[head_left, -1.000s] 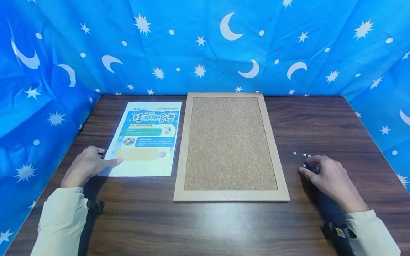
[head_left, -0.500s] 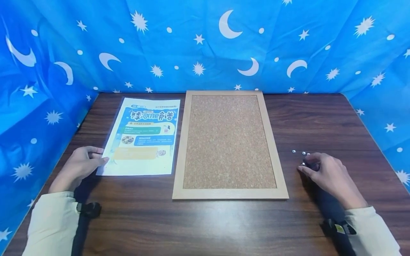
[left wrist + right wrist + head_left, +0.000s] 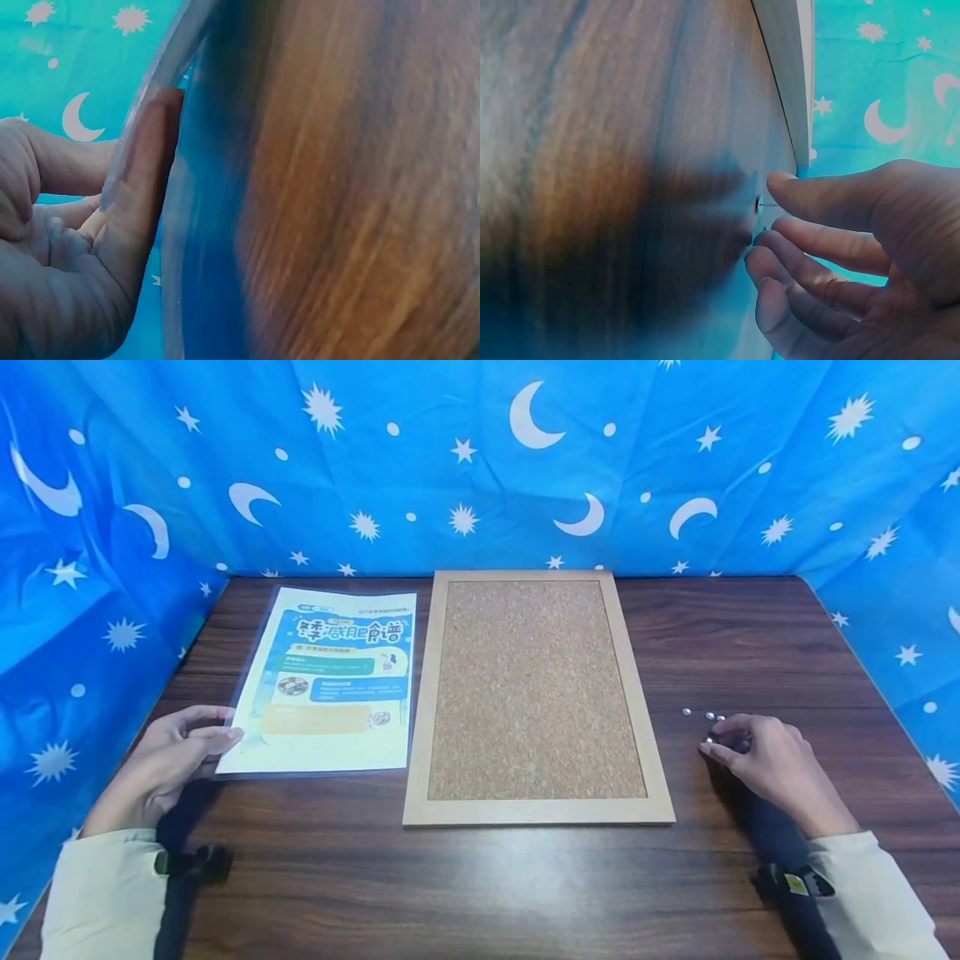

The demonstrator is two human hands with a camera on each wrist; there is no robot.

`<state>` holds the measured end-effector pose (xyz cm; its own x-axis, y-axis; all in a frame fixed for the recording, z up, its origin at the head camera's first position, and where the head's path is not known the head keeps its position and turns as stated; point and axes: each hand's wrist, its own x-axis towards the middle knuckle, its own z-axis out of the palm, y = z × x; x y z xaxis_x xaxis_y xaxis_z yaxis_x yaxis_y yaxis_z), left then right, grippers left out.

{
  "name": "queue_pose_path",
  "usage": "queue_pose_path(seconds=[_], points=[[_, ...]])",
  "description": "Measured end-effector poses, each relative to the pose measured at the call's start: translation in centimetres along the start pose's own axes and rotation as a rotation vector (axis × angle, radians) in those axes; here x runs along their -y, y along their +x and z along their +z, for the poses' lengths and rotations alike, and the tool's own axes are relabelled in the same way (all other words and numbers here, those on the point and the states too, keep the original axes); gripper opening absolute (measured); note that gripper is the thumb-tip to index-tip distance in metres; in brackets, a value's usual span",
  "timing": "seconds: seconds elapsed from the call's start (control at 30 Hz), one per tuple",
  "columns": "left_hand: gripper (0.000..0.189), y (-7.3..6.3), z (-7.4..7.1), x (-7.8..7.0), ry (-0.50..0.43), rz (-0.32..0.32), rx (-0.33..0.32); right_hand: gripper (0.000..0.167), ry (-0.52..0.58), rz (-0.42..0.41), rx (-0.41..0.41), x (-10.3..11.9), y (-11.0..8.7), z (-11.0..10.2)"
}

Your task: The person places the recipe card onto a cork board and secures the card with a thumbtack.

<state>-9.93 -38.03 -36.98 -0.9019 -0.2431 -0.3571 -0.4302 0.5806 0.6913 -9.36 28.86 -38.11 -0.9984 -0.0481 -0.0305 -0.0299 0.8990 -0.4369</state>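
Head view: sheet [image 3: 330,681] corner is pinched by left hand [image 3: 168,760] — pin [image 3: 707,741] pinched by right hand [image 3: 765,764] is best lifted straight, point down.

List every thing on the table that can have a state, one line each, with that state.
laminated poster: near left corner raised off the table, the rest flat.
cork board: flat, bare, nothing pinned.
thumbtacks: loose on the table beside the board.
left hand: pinches the poster's corner.
right hand: fingers curled at the thumbtacks; a pinched tack shows in the wrist view.
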Motion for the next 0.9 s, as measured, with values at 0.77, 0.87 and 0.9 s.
queue_pose_path(seconds=[0.77, 0.87, 0.9], points=[[0.059, -2.3, -1.2, -0.4, -0.158, -0.108, -0.109, 0.017, 0.022, 0.040, 0.005, -0.1, 0.8, 0.3], [0.043, -2.6, -1.1, -0.7, -0.230, -0.097, -0.102, 0.017, 0.024, 0.036, -0.008, -0.1, 0.7, 0.4], [0.040, -2.7, -1.1, -0.8, -0.247, -0.088, -0.097, 0.016, 0.024, 0.033, -0.015, -0.1, 0.7, 0.4]])
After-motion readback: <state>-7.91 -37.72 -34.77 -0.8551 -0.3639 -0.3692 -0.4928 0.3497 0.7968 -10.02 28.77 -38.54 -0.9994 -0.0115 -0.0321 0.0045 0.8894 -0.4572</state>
